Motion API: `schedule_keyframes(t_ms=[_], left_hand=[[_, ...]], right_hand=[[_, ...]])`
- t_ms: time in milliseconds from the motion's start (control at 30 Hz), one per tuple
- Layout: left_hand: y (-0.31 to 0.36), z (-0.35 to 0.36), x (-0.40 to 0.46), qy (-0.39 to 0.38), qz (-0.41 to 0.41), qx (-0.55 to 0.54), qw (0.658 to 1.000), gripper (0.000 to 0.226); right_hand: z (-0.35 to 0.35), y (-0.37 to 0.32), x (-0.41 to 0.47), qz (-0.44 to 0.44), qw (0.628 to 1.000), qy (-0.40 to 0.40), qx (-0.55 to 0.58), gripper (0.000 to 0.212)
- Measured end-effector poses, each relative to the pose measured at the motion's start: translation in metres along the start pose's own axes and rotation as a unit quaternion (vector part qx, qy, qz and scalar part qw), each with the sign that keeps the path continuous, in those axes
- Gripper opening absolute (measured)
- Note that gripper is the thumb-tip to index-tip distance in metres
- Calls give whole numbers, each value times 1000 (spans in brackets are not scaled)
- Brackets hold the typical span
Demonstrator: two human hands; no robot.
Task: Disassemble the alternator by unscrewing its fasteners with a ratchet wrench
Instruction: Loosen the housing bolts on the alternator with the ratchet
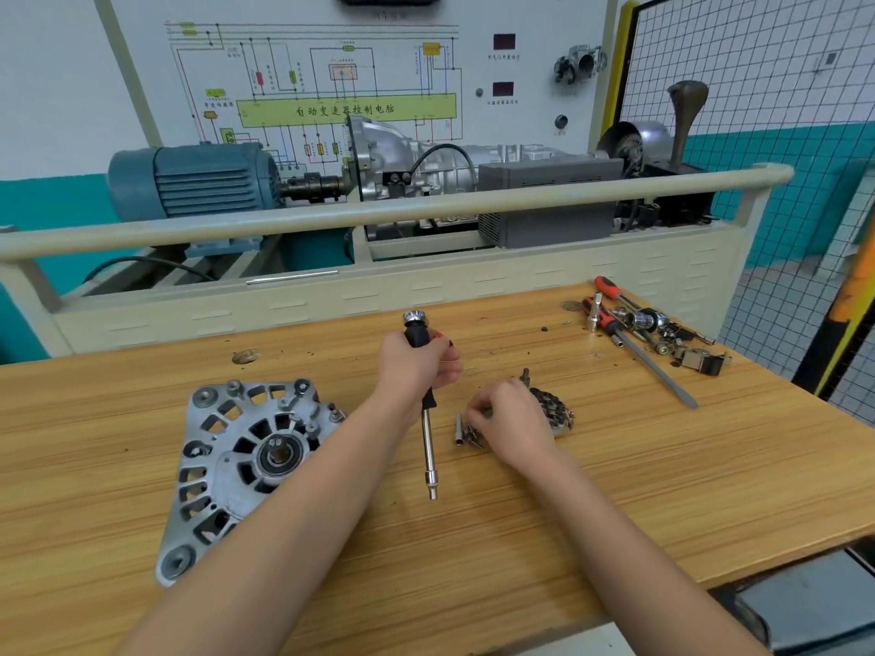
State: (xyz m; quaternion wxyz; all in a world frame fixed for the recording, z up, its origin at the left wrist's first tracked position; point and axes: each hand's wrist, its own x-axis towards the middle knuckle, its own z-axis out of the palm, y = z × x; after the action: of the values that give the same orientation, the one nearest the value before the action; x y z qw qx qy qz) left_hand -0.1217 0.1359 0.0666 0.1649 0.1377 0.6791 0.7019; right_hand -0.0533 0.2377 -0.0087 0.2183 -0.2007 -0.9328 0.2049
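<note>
At nine o'clock on your tan wooden bench (615, 490), the silver cast-aluminium alternator housing (236, 461) lies flat. Your left hand (416, 366) grips the black-handled chrome ratchet driver (428, 447), shaft pointing toward six. Just right, your right hand (509, 426) pinches small metal fasteners (473, 437) beside a slim chrome socket (459, 429).

**Workshop bench before a training rig**

A wooden workbench (615, 490) with a striped grain fills the foreground. Behind it stands a cream metal training stand (331, 300) with a rounded rail (379, 213), carrying a blue electric motor (189, 182) coupled to a silver gearbox (426, 163). A white panel (331, 73) with a wiring diagram rises above. The wall (47, 87) is white over teal tiles. At right, a wire mesh partition (757, 63) stands in a yellow-and-black frame.
</note>
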Motion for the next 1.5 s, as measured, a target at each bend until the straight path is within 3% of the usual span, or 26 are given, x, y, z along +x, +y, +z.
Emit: schedule_keyframes(t_ms=[67,267,333,467,600,800,1033,1333,1500], left_hand=[[5,-3,-5,12,26,-7,1000,3],[51,-38,-32,4,137,-33,990,20],[71,-59,-44,-7,164,-50,985,24],[97,-102,-65,2,215,-80,973,33],[107,-138,-77,13,262,-102,960,35],[99,-168,-74,1,282,-98,954,38],[83,-185,-60,6,290,-97,952,42],[80,-193,-55,-8,305,-85,949,41],[79,-195,-55,-14,311,-87,947,41]], right_hand=[[-8,-9,-1,-7,998,37,46,19],[-47,-70,-8,-41,960,79,266,18],[-58,-101,-10,-84,934,44,343,17],[-63,-157,-17,-181,885,-116,412,12],[-53,-193,-19,-232,853,-142,445,15],[-33,-208,-11,-224,868,-128,424,17],[3,-191,-1,-149,918,-105,353,24],[5,-179,-2,-84,893,21,442,28],[2,-157,-6,-26,898,-24,438,30]])
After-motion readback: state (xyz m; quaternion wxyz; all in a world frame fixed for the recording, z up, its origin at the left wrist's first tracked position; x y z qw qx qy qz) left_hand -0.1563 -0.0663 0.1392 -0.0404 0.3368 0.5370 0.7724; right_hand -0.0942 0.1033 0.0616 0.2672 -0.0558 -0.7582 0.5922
